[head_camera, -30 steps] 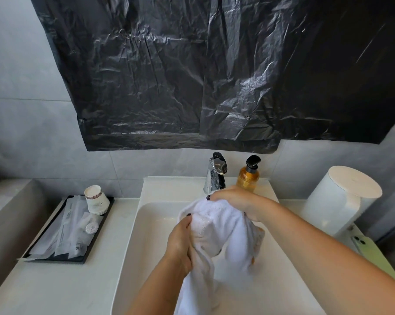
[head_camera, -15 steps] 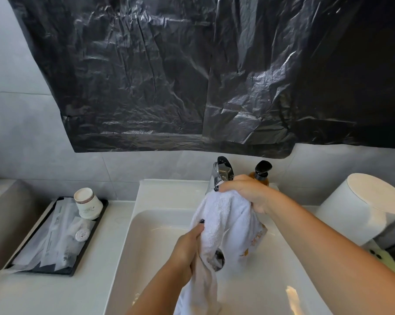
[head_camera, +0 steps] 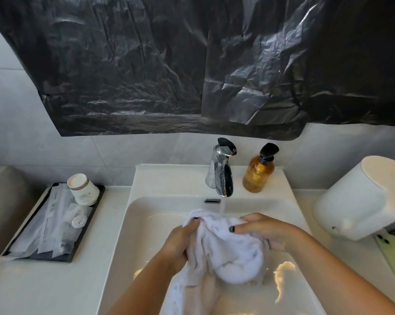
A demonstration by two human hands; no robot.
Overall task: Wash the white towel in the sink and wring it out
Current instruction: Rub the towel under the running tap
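Note:
The white towel [head_camera: 230, 253] is bunched up over the white sink [head_camera: 146, 214], and a long part of it hangs down toward the bottom edge of the view. My left hand [head_camera: 180, 244] grips the towel on its left side. On the right side my right hand [head_camera: 267, 230] grips it with curled fingers. A thin stream of water runs from the chrome faucet [head_camera: 221, 171] onto the top of the towel between my hands.
An amber soap bottle [head_camera: 259, 173] stands right of the faucet. A white cylindrical container [head_camera: 360, 198] and a green phone [head_camera: 394, 251] are on the right counter. A black tray [head_camera: 53, 223] with paper cups [head_camera: 81, 189] and packets lies on the left.
Both hands have brought the towel down from in front of the faucet into the basin. My right hand came off the faucet top, and water now runs onto the towel.

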